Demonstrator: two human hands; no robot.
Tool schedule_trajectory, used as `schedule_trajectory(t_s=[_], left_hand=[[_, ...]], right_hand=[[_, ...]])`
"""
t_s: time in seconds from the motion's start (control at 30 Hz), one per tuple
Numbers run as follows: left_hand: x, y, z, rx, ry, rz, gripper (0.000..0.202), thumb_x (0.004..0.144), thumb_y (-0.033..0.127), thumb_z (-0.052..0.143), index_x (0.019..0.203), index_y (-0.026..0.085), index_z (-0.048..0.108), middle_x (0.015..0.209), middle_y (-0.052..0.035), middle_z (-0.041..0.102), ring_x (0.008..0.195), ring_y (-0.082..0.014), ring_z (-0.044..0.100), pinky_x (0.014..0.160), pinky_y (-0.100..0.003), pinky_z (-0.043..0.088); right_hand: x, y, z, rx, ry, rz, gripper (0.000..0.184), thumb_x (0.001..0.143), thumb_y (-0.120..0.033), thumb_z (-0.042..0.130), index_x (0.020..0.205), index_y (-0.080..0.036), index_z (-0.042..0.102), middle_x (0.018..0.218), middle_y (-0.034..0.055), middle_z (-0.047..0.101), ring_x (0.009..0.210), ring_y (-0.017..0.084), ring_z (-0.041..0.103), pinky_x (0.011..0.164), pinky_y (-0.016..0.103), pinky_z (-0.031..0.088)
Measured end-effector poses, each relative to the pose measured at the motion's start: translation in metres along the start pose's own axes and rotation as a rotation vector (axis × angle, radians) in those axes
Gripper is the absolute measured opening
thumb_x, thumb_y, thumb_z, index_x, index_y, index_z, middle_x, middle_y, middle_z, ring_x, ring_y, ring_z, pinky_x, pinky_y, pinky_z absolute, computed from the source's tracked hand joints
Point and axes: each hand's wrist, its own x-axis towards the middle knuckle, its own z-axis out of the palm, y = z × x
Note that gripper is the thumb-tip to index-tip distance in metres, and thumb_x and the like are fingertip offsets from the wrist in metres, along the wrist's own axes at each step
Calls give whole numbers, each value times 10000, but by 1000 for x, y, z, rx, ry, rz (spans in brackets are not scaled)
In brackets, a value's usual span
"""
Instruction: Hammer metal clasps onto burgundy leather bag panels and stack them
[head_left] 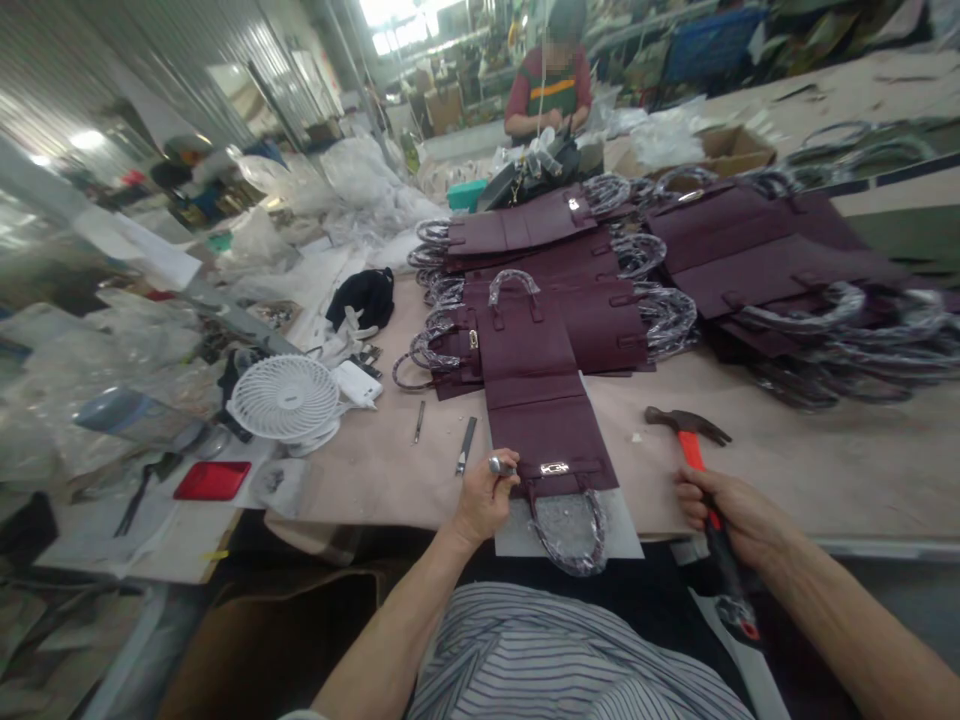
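Observation:
My left hand (481,500) is closed around a short metal punch (501,466), held over the near left edge of a dark purple handbag panel (540,425). The panel lies opened out, with a shiny metal clasp (555,467) near its front edge. Its plastic-wrapped handle (568,550) loops toward me over a pale board (624,520). To the right, my right hand (724,505) grips a claw hammer (690,450) by its red and black handle. The hammer head is apart from the bag, above the table surface.
Stacked purple bag pieces (555,240) cover the back, with another pile (765,240) at right. On the left are a white fan (285,398), a red case (213,480), a cutter (466,445) and a small metal tool (419,422). A person (551,90) works across the table.

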Motion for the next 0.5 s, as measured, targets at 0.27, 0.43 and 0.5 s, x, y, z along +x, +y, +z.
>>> schedule_trajectory(t_s=[0.27, 0.43, 0.5], left_hand=[[3, 2, -2, -17, -48, -42, 108, 948, 147, 544, 1030, 191, 598, 1057, -80, 697, 1009, -180, 691, 902, -324, 575], [5, 3, 0, 21, -88, -52, 201, 911, 93, 526, 1068, 196, 598, 1065, -83, 693, 1017, -195, 682, 911, -341, 576], [5, 2, 1, 34, -101, -62, 205, 896, 84, 524, 1050, 194, 601, 1043, -85, 695, 994, -204, 684, 888, -344, 582]], right_hand=[[-49, -32, 24, -86, 135, -344, 406, 861, -621, 535, 847, -218, 490, 552, -60, 366, 421, 106, 333, 395, 241, 272], [-101, -70, 51, -736, 68, -959, 447, 992, -576, 377, 784, -213, 534, 535, -4, 511, 435, 136, 471, 448, 271, 321], [-110, -73, 64, -888, 24, -1161, 419, 1037, -496, 339, 767, -221, 504, 498, -25, 496, 387, 130, 451, 428, 278, 259]])
